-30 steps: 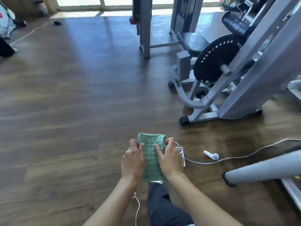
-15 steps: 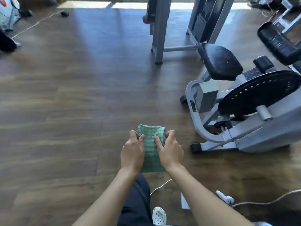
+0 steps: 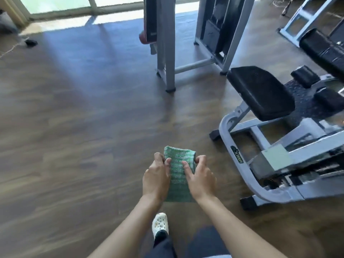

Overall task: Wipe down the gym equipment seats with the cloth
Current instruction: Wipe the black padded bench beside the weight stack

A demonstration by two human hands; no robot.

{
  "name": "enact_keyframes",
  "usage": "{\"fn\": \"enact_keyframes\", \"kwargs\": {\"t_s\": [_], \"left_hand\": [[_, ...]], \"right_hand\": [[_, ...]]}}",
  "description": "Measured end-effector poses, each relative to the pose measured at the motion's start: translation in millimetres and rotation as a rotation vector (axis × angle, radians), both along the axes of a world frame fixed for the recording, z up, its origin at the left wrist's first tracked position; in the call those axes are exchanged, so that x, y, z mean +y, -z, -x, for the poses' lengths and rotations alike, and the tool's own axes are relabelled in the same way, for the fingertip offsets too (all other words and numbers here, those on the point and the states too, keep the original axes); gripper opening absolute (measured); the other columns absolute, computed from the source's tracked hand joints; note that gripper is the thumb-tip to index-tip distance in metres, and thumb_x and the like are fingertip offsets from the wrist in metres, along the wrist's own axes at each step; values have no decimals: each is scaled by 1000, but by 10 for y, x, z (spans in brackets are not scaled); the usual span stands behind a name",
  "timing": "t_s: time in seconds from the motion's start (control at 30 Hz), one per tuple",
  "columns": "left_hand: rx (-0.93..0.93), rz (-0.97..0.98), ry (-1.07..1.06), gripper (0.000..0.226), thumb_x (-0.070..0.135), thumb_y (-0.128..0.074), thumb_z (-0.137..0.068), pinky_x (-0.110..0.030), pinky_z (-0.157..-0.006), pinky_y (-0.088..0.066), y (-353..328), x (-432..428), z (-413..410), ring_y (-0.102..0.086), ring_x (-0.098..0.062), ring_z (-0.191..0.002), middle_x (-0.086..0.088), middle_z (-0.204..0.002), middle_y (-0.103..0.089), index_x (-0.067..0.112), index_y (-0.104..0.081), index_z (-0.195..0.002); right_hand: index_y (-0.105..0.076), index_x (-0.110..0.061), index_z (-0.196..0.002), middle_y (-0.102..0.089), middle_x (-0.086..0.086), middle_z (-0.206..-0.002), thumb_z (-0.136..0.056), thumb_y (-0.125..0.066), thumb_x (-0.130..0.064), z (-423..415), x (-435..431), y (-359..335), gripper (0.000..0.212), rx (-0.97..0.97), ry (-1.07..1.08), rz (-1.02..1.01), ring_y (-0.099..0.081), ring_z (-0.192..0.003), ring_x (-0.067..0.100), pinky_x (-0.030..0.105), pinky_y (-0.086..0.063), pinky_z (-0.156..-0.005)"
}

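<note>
Folded green cloth at lower centre of the frame, held in the air above the wooden floor. Gripped along its left edge by the left hand, thumb on the face and fingers curled behind; clamped along its right edge by the right hand in the same way, with only the cloth's width between the two. Well apart from the black padded seat at right of centre, mounted on a grey machine frame. Further up and right, a black roller pad. At upper centre, grey upright posts standing on the floor. Below the hands, a white clog and dark trouser legs
</note>
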State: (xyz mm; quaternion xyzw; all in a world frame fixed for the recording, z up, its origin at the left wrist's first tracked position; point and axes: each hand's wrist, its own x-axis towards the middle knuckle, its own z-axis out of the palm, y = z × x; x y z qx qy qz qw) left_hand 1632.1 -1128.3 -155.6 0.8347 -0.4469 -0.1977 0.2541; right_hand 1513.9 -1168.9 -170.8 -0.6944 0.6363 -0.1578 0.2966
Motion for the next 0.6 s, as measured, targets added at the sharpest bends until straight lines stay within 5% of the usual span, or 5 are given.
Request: {"fn": "enact_keyframes", "kwargs": {"t_s": [0.23,0.6], "left_hand": [[20,-5,140,19,31,-38,-101,-37,-63,-34,70,-1429,-438,-61,-42,-87,-17,-94,-66,12,-40,-97],[66,-87,390,25,35,-37,-100,-45,-75,-46,302,-4214,13,-59,-43,-91,-14,-102,-64,10,-41,-97]], "right_hand": [[-39,-14,-106,-67,5,-105,-95,-45,-52,-378,-1229,-36,40,13,147,-11,-64,-92,32,32,-25,-61],[-40,-14,-103,-67,6,-101,-94,-47,-51,56,-3675,331,39,-1,462,23,-64,-88,30,31,-27,-60]]}}
